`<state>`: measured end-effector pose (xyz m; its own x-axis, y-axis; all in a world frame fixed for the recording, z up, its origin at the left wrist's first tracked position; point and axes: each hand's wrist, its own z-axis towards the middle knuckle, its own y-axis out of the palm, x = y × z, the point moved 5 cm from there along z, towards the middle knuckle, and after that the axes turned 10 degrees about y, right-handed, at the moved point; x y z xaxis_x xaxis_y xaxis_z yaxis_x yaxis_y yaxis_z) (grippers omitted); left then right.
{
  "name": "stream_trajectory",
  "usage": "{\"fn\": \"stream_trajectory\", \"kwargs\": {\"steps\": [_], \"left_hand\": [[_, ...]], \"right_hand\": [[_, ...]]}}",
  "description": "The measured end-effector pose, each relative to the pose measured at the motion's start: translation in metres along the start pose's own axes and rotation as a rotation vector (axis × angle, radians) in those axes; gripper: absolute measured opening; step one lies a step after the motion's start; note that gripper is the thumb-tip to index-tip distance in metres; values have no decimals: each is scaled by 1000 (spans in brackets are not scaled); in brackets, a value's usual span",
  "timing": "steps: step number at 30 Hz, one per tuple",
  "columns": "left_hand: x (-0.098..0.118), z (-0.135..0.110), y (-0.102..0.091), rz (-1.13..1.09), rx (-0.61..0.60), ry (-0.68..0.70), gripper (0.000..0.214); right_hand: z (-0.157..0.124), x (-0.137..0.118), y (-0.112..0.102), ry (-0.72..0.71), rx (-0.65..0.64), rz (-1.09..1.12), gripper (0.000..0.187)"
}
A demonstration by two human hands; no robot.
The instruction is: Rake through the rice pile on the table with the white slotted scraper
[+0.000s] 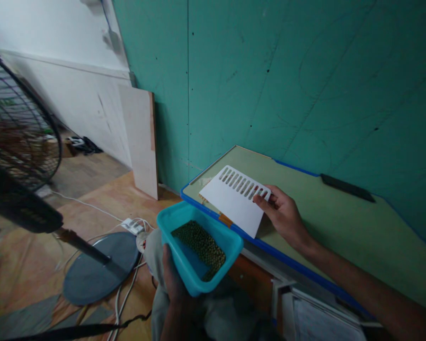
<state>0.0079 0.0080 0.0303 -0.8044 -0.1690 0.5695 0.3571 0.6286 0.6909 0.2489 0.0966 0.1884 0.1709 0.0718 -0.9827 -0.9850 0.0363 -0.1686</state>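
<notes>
My left hand point(174, 277) grips the near left side of a turquoise plastic basin point(180, 265), held over my lap below the table's edge. Small green beans point(200, 241), likely mung beans, lie inside it in a loose band. In my right hand point(282, 213) is a white plastic sheet point(230, 201) with a row of slots along its upper edge. My thumb lies on its slotted right corner, the fingers behind it. The sheet is tilted, its lower edge at the blue rim of the table, close to the basin.
The pale green tabletop point(330, 227) has a blue edge and a dark strip point(348, 187) at its back. A standing fan point(21, 128) with a round base point(101, 267) is on the left, with cables and a power strip point(132, 226) on the floor. A board point(140, 142) leans against the wall.
</notes>
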Motion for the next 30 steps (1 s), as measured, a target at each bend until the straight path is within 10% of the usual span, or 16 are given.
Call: {"fn": "stream_trajectory", "kwargs": {"steps": [30], "left_hand": [[1, 4, -2, 37, 9, 19, 40]], "right_hand": [[-3, -3, 3, 9, -36, -24, 45]]}}
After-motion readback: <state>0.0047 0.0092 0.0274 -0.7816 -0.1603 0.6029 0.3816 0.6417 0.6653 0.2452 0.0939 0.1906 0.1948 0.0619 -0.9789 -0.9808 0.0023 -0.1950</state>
